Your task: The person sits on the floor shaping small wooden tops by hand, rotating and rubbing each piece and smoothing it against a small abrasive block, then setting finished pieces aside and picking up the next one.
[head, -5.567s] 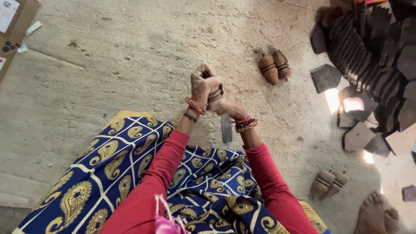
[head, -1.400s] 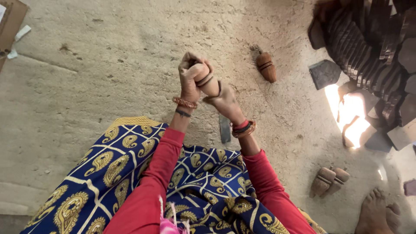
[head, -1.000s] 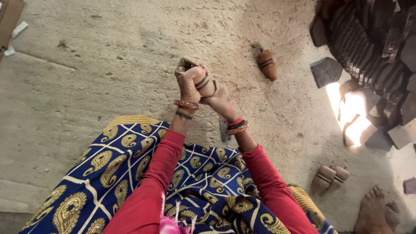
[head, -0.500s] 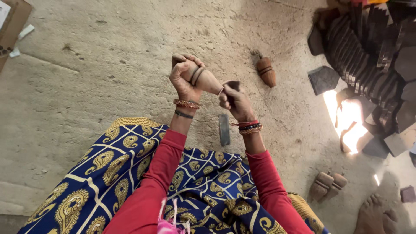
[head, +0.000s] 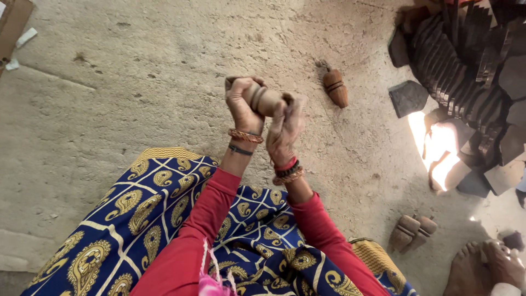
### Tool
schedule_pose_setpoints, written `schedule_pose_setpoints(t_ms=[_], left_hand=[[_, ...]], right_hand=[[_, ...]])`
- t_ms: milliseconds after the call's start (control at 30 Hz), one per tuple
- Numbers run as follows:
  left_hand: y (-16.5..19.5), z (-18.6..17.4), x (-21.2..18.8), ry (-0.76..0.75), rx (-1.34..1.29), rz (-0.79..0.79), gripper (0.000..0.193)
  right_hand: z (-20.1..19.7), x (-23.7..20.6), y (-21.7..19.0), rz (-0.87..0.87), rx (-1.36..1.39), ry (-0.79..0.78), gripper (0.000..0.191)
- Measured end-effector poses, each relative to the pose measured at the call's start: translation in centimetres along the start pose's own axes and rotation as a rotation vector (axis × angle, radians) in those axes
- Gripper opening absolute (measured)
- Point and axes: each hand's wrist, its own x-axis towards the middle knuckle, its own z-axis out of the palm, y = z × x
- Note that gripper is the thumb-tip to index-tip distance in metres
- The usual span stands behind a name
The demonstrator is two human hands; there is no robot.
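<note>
My left hand (head: pixel 241 104) grips a brown, rounded wooden piece with dark grooves (head: pixel 265 101), raised above the concrete floor. My right hand (head: pixel 286 127) presses against the near end of the same piece, fingers wrapped on it. Both wrists carry bangles, and my sleeves are red. A similar grooved wooden piece (head: pixel 335 87) lies on the floor just beyond and to the right of my hands.
A blue and yellow patterned cloth (head: pixel 142 219) covers my lap. Dark flat slabs are stacked (head: pixel 466 60) at the upper right. Two small wooden pieces (head: pixel 412 232) lie at lower right beside another person's bare feet (head: pixel 487 266). Cardboard (head: pixel 13 24) sits at upper left.
My right hand, apart from the piece half a second ago, has come back onto its end. Both hands sit slightly lower and nearer my lap.
</note>
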Motion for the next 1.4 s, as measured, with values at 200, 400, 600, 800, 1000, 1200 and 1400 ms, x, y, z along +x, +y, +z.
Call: schedule_pose_setpoints(t_ms=[200, 400, 600, 800, 1000, 1200, 1400], left_hand=[[-0.1, -0.2, -0.1, -0.158, 0.028, 0.044, 0.021], [-0.8, 0.9, -0.8, -0.057, 0.02, -0.018, 0.021], [-1.2, 0.3, -0.8, 0.003, 0.14, 0.068, 0.018], [-3.0, -0.6, -1.4, -0.12, 0.538, 0.165, 0.016], [-2.9, -1.0, -2.1, -0.374, 0.754, 0.215, 0.016], [-3.1, -1.0, -2.9, -0.48, 0.737, 0.307, 0.018], [-3.4, -2.0, -1.5, -0.349, 0.608, 0.28, 0.022]], right_hand=[[-1.1, 0.7, 3.7, 0.785, 0.73, -0.173, 0.042], [-0.8, 0.5, 4.7, 0.923, 1.643, -0.52, 0.06], [-0.2, 0.1, 2.7, 1.08, 1.371, -0.019, 0.043], [-1.8, 2.2, 2.9, 1.03, 1.441, -0.073, 0.058], [-3.6, 3.5, 5.6, 0.978, 1.471, -0.151, 0.05], [-4.5, 4.2, 5.6, 1.04, 1.252, -0.011, 0.047], [-4.9, 4.5, 4.6, 0.732, 0.657, 0.001, 0.036]])
